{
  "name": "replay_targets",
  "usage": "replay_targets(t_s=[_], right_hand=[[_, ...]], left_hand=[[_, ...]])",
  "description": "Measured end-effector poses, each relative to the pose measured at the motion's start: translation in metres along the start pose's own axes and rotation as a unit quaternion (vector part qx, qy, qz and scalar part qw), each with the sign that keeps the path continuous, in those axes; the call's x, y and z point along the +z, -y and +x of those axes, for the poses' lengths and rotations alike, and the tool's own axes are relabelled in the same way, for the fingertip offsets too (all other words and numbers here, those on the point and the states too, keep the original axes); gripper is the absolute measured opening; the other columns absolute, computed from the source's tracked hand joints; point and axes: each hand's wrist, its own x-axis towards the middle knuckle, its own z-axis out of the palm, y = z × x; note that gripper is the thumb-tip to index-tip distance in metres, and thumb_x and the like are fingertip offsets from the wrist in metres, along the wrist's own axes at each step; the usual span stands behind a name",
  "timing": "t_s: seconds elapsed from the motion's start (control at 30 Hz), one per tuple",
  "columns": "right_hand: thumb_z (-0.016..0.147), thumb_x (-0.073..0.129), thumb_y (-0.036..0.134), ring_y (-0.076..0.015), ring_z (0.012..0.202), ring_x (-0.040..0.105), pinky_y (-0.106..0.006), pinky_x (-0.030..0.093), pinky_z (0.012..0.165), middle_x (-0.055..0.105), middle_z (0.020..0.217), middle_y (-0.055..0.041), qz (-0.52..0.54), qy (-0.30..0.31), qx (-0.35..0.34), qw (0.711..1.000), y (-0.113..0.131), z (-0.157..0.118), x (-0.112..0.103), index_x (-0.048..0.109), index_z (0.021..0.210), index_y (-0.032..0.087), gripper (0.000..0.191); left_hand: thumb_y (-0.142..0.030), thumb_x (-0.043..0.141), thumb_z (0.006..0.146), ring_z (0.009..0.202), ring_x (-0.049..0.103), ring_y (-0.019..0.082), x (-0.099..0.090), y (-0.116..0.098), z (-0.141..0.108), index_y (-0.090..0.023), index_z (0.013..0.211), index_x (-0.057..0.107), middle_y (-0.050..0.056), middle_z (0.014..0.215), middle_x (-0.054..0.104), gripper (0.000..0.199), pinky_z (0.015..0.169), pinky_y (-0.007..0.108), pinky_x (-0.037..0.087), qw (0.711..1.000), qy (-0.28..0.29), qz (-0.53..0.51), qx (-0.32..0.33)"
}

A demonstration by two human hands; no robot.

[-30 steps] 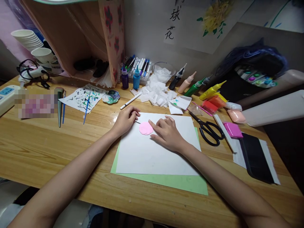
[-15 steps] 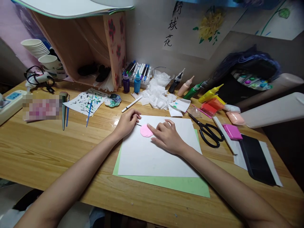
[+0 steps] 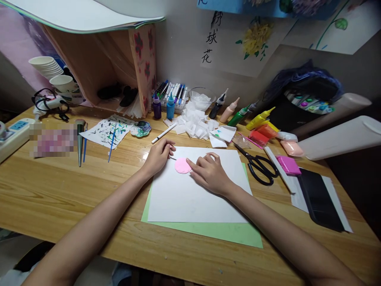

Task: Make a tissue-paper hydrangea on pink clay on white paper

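A flat, round pink piece of clay lies on a white sheet of paper. Under that sheet, a light green sheet sticks out at the lower and right edges. My right hand is on the paper with its index fingertip touching the clay's right edge; thumb and index are stretched out, the other fingers bent. My left hand rests at the paper's upper left, fingers curled together. From under its fingertips a thin dark stick points toward the clay; its other end is hidden.
Black scissors lie right of the paper, near a magenta clay pack and a black board. White paper scraps, paint bottles and a white pen are behind. Paintbrushes lie to the left.
The camera view has shifted slightly. Both hands stay nearly in place, the right index finger still at the clay's edge; the clay looks much the same.
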Motion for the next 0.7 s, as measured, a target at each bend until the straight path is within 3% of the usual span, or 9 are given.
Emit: replay_targets(t_s=[0.1, 0.2, 0.3, 0.43, 0.53, 0.7], right_hand=[[0.094, 0.044, 0.032, -0.0191, 0.078, 0.048, -0.041, 0.027, 0.09, 0.061, 0.078, -0.0044, 0.021, 0.001, 0.003, 1.0, -0.001, 0.0, -0.001, 0.06, 0.122, 0.018, 0.036], [0.092, 0.047, 0.03, -0.0209, 0.083, 0.051, -0.043, 0.032, 0.09, 0.061, 0.084, -0.0061, 0.068, -0.066, 0.044, 0.995, 0.0, 0.001, -0.004, 0.059, 0.124, 0.02, 0.035], [0.089, 0.054, 0.032, -0.0214, 0.084, 0.054, -0.04, 0.04, 0.082, 0.061, 0.087, -0.0061, 0.172, -0.135, 0.081, 0.972, 0.004, 0.003, -0.007, 0.06, 0.119, 0.024, 0.031], [0.086, 0.061, 0.029, -0.0187, 0.078, 0.056, -0.034, 0.046, 0.07, 0.06, 0.084, -0.0048, 0.302, -0.153, 0.086, 0.937, 0.011, 0.006, -0.008, 0.064, 0.104, 0.022, 0.019], [0.085, 0.061, 0.022, -0.0168, 0.073, 0.055, -0.031, 0.046, 0.066, 0.058, 0.077, -0.0034, 0.305, -0.185, 0.09, 0.93, 0.012, 0.007, -0.007, 0.066, 0.09, 0.021, 0.007], [0.086, 0.06, 0.019, -0.017, 0.073, 0.056, -0.032, 0.047, 0.066, 0.06, 0.076, -0.0033, 0.273, -0.19, 0.08, 0.94, 0.011, 0.005, -0.004, 0.065, 0.085, 0.022, 0.006]], left_hand=[[-0.034, 0.04, 0.093, 0.07, 0.062, 0.011, 0.002, -0.004, -0.003, -0.015, 0.102, 0.054, 0.005, 0.086, 0.066, 0.025, 0.067, 0.026, 0.053, 0.998, 0.018, -0.057, 0.006], [-0.04, 0.045, 0.091, 0.077, 0.066, 0.014, 0.009, -0.017, -0.012, -0.016, 0.106, 0.051, 0.008, 0.094, 0.068, 0.029, 0.072, 0.03, 0.056, 0.987, 0.07, -0.141, -0.013], [-0.041, 0.05, 0.089, 0.079, 0.068, 0.016, 0.017, -0.032, -0.023, -0.018, 0.11, 0.049, 0.009, 0.096, 0.069, 0.031, 0.071, 0.03, 0.057, 0.972, 0.13, -0.189, -0.06], [-0.04, 0.05, 0.09, 0.087, 0.068, 0.018, 0.025, -0.042, -0.032, -0.019, 0.112, 0.05, 0.009, 0.096, 0.071, 0.03, 0.075, 0.03, 0.056, 0.965, 0.192, -0.168, -0.061], [-0.038, 0.049, 0.09, 0.089, 0.068, 0.018, 0.026, -0.041, -0.033, -0.02, 0.115, 0.05, 0.008, 0.094, 0.071, 0.031, 0.079, 0.031, 0.054, 0.962, 0.223, -0.15, -0.048], [-0.034, 0.055, 0.087, 0.086, 0.068, 0.017, 0.023, -0.038, -0.03, -0.019, 0.116, 0.048, 0.007, 0.089, 0.071, 0.033, 0.078, 0.032, 0.054, 0.962, 0.225, -0.148, -0.045]])
